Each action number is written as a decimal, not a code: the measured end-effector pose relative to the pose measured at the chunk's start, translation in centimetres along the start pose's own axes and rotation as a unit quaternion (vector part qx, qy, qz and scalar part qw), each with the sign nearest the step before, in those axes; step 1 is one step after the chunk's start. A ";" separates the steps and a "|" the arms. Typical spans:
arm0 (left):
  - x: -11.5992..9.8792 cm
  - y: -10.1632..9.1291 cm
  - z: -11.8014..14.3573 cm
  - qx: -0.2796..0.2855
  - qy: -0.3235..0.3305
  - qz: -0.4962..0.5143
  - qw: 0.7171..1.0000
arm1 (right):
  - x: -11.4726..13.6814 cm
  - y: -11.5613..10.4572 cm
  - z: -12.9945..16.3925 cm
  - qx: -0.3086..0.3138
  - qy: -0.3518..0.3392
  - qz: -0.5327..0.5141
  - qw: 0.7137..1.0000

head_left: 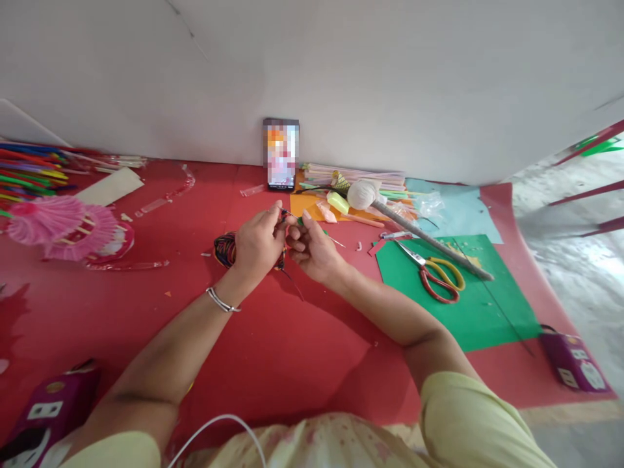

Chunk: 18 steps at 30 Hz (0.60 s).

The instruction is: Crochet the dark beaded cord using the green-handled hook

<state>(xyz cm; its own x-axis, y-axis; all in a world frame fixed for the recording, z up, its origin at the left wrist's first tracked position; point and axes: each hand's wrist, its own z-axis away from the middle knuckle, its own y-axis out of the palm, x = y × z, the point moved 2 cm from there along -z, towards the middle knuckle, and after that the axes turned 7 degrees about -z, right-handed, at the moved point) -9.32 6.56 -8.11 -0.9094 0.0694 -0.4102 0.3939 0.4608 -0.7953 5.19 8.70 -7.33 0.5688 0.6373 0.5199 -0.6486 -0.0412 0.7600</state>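
Observation:
My left hand (260, 240) pinches dark yarn (285, 214) between thumb and forefinger. Opposite it, my right hand (314, 246) grips a thin crochet hook (336, 242) with a green grip, most of it hidden by the fingers. The hook's thin tip points toward the work at the left fingertips. Behind and beside my left hand lies a ball of dark multicoloured yarn (224, 249), partly covered by the hand. A loose strand hangs down below the fingers onto the red table (292, 351).
A phone (281, 156) leans on the wall. To the right lie scissors (441, 278) on green paper (497, 315) and a stick with a white wrapped ball (363, 194). Pink paper craft (46, 227) and coloured pipe cleaners (29, 170) are at left. Purple boxes (578, 361) sit near both front corners.

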 end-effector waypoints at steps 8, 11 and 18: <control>0.7 0.2 -0.4 0.038 -0.027 0.057 0.997 | -0.3 -0.6 -0.4 -0.031 -0.018 0.066 0.997; 0.5 0.3 -0.3 0.036 -0.025 0.049 0.998 | -0.5 -0.8 -0.6 -0.040 -0.064 0.080 0.994; -0.2 -0.2 -0.5 0.052 -0.007 0.160 0.986 | -1.3 -2.5 -1.8 0.011 -0.189 0.166 0.968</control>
<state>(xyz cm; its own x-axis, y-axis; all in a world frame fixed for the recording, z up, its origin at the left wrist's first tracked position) -9.31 6.86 -7.66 -0.7350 0.1842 -0.6525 0.6722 0.3236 -0.6659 5.13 9.35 -10.63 0.4776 0.2588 0.8396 -0.8191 -0.2146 0.5321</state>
